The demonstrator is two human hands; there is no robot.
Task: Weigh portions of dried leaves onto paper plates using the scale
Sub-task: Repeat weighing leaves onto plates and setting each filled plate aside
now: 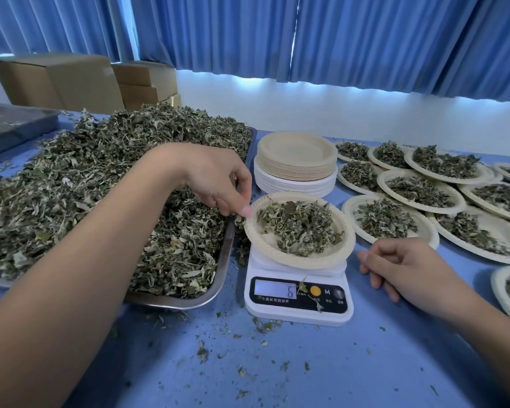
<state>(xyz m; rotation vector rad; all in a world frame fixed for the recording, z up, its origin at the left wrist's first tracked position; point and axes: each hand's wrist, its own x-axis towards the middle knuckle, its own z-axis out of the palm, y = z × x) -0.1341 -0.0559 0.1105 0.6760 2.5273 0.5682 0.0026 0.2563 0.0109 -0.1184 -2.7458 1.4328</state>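
Observation:
A white kitchen scale (298,301) stands on the blue table, its display reading 6. On it sits a paper plate (256,237) with a heap of dried leaves (301,228). My left hand (215,184) hovers at the plate's left rim, fingers curled downward, pinching a few leaves over the tray edge. My right hand (401,266) rests on the table right of the scale, fingers loosely curled, holding nothing. A metal tray (218,278) piled with dried leaves (95,184) fills the left side.
A stack of empty paper plates (296,163) stands behind the scale. Several filled plates (418,189) overlap across the right of the table. Leaf crumbs litter the blue tabletop (306,372). Cardboard boxes (71,81) and a grey tray (12,125) are at the back left.

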